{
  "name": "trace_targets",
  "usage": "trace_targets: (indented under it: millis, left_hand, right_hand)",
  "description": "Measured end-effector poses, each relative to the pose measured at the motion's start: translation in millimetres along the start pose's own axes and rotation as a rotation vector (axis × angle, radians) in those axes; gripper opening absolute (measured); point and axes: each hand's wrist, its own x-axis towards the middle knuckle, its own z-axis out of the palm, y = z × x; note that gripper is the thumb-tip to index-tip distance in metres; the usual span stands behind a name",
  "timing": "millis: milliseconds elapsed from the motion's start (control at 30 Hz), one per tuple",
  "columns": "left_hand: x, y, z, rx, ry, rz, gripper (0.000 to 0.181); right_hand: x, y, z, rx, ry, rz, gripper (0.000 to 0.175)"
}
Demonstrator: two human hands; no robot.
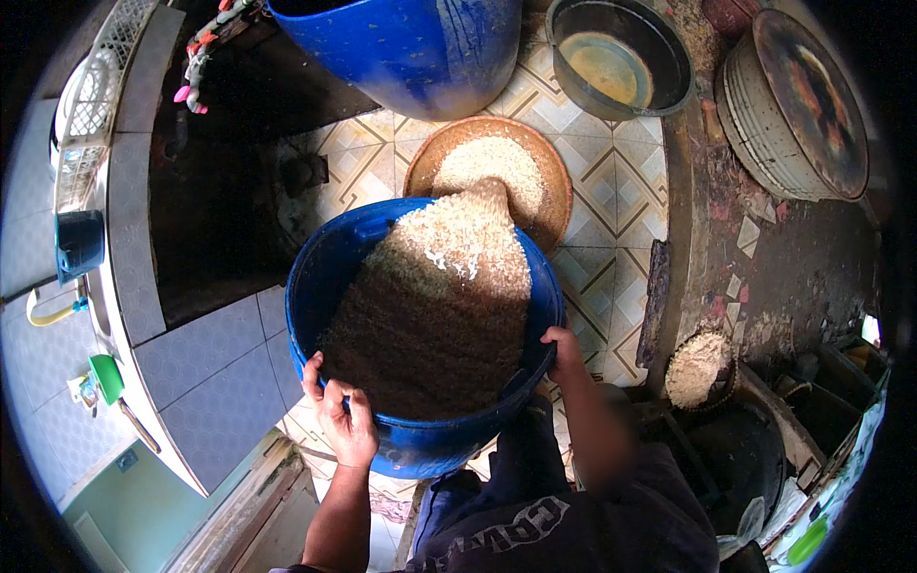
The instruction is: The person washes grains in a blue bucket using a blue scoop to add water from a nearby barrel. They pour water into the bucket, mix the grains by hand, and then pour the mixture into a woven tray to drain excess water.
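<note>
A large blue plastic tub (423, 424) is tilted away from me, filled with a pale grainy material (458, 251) that looks like soaked beans or grain. My left hand (342, 408) grips its near left rim, and my right hand (562, 352) grips the rim on the right. Over the far rim the grains spill in a stream onto a round woven tray (555, 208) on the tiled floor, where a pale heap (494, 161) lies. The tub's far rim overlaps the near part of the tray. My fingertips are partly inside the rim on both sides.
A tall blue barrel (430, 64) stands beyond the tray. To its right are a dark basin (620, 107) with cloudy liquid and a metal drum (759, 129). A tiled counter (208, 379) borders the left. A piece of wood (652, 304) lies on the right.
</note>
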Motion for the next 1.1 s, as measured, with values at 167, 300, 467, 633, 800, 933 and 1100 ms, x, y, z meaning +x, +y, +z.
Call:
trace_targets:
  millis: [167,300,467,633,800,933,1100]
  left_hand:
    - [2,-1,1,0.002,-0.006,0.012,0.032]
    - [2,-2,2,0.017,-0.015,0.006,0.031]
    - [5,3,4,0.015,-0.018,-0.008,0.029]
    - [6,4,6,0.027,-0.014,-0.004,0.025]
    - [6,1,8,0.034,-0.015,-0.004,0.022]
    - [7,0,10,0.039,-0.014,-0.001,0.021]
    - [8,3,12,0.018,-0.006,-0.006,0.021]
  right_hand:
    - [-13,-11,14,0.028,0.001,-0.046,0.053]
    - [-11,-13,13,0.041,0.002,0.045,0.055]
    - [-16,-19,20,0.034,-0.028,0.003,0.056]
    - [-30,-30,36,0.074,-0.049,-0.044,0.061]
    - [-14,-22,20,0.035,-0.018,-0.043,0.063]
    - [-6,-17,12,0.048,-0.018,-0.04,0.063]
    - [-1,-15,8,0.052,-0.026,-0.046,0.06]
